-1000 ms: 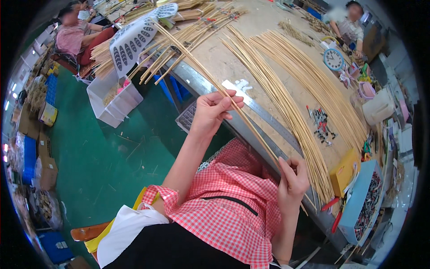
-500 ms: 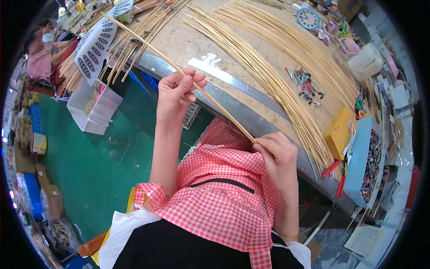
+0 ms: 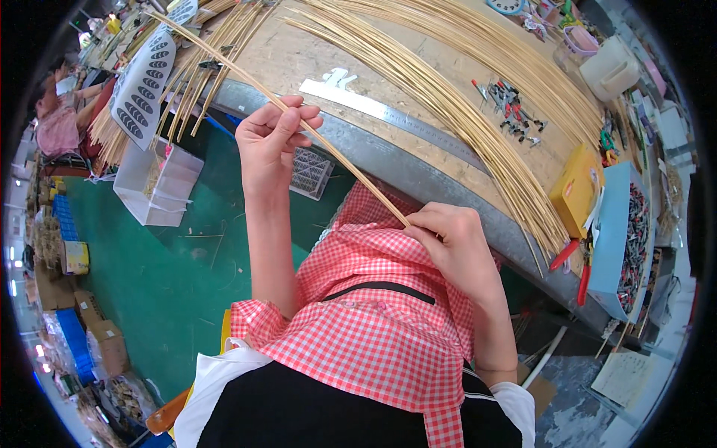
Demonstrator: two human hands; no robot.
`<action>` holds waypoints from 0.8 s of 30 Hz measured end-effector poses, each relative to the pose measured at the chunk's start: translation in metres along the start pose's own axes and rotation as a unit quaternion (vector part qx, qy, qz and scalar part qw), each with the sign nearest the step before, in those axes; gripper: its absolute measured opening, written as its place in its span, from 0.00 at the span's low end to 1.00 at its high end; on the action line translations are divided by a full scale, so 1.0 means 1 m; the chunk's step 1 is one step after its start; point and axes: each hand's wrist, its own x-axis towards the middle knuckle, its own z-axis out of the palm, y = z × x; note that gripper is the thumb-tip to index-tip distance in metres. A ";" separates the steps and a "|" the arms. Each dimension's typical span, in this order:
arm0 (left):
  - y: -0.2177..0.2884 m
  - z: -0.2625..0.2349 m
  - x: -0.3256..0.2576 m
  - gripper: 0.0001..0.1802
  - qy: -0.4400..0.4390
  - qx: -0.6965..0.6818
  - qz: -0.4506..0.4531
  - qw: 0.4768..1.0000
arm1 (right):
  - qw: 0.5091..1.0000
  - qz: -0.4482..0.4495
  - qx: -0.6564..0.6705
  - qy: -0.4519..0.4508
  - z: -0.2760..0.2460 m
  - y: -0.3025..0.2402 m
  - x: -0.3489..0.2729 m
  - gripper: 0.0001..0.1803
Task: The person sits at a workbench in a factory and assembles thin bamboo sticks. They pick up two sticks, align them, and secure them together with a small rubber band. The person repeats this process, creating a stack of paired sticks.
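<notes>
A long thin tan cane strip (image 3: 347, 163) slants across in front of me, from the far left down to my lap. Near its lower end, my right hand (image 3: 448, 237) pinches it between thumb and fingers. My left hand (image 3: 270, 142) grips it farther up, thumb against the fingertips. Past the left hand, the strip reaches over the table edge toward the upper left. A long bundle of similar strips (image 3: 437, 97) lies curved on the wooden table (image 3: 299, 56), and a metal ruler (image 3: 392, 118) lies between it and the table edge.
Small black and red clips (image 3: 515, 112) lie on the table. At right stand a yellow box (image 3: 576, 190) and a light-blue box (image 3: 609, 246) full of clips, beside red-handled pliers (image 3: 584, 284). A white bin (image 3: 168, 194) stands on the green floor. Another person (image 3: 60, 119) sits at far left.
Both hands and the strip sit slightly farther left in the picture. The view has shifted too, with the table things moved up or outward. My grip on the strip looks the same.
</notes>
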 end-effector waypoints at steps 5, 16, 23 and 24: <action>0.008 0.014 -0.001 0.18 -0.007 -0.096 0.043 0.994 | 0.997 -0.010 0.073 -0.014 -0.008 -0.002 0.008 0.06; 0.034 0.123 -0.011 0.15 -0.230 0.191 0.122 0.946 | 0.929 -0.144 0.198 0.276 -0.066 -0.051 0.065 0.07; 0.044 0.141 0.005 0.08 -0.240 0.245 0.171 0.924 | 0.913 -0.193 0.148 0.327 -0.070 -0.058 0.068 0.08; 0.039 0.138 0.004 0.08 -0.241 0.260 0.172 0.919 | 0.915 -0.182 0.154 0.325 -0.066 -0.056 0.066 0.08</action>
